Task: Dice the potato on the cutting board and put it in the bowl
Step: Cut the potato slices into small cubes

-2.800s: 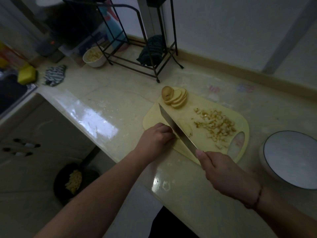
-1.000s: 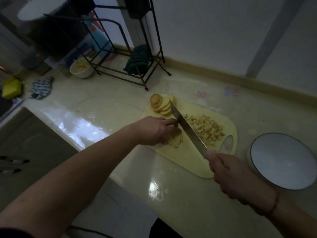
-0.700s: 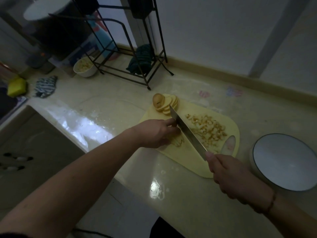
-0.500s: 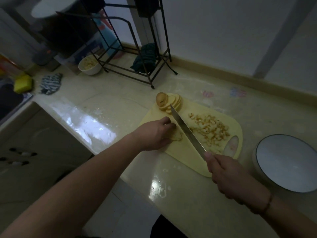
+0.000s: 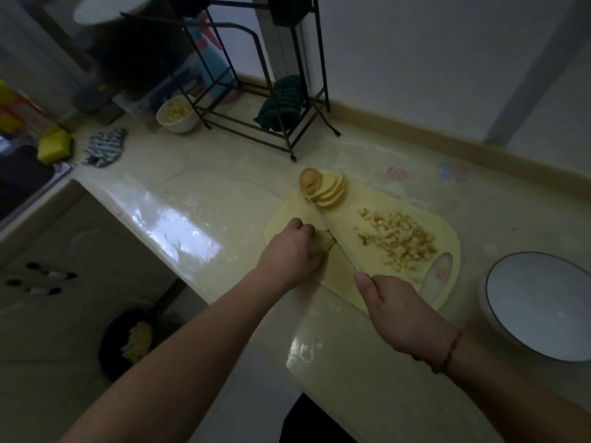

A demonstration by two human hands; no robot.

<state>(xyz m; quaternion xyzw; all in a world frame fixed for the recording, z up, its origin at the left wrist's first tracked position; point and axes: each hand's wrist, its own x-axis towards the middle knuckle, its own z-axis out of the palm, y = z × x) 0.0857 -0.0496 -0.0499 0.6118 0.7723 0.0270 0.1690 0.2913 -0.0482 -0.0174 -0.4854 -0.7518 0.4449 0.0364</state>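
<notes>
Yellow plastic is the cutting board [image 5: 377, 273], lying on a glossy cream countertop [image 5: 224, 187], and it shows the work partly done: a heap of diced potato [image 5: 398, 241] sits at about 3 o'clock on the board, a fan of uncut potato slices [image 5: 326, 188] leans at 11 o'clock, and a few slices lie under the left hand [image 5: 292, 252] at 9 o'clock. That hand's curled fingers press down on those slices; the right hand [image 5: 396, 311] is wrapped round the handle of the knife [image 5: 332, 233], whose blade lies beside the left knuckles. By my reckoning, well under half remains to cut, and none has gone into the bowl [image 5: 540, 306], which looks bare and stands off the board at 4 o'clock. Farther off, at 11 o'clock, a black wire rack [image 5: 256, 91] holds a dark cloth [image 5: 283, 103], with a small white bowl [image 5: 177, 115] beside it; a striped rag [image 5: 104, 147] and yellow sponge [image 5: 54, 147] lie near the sink at 10 o'clock. The room is dim, the wall plain.
</notes>
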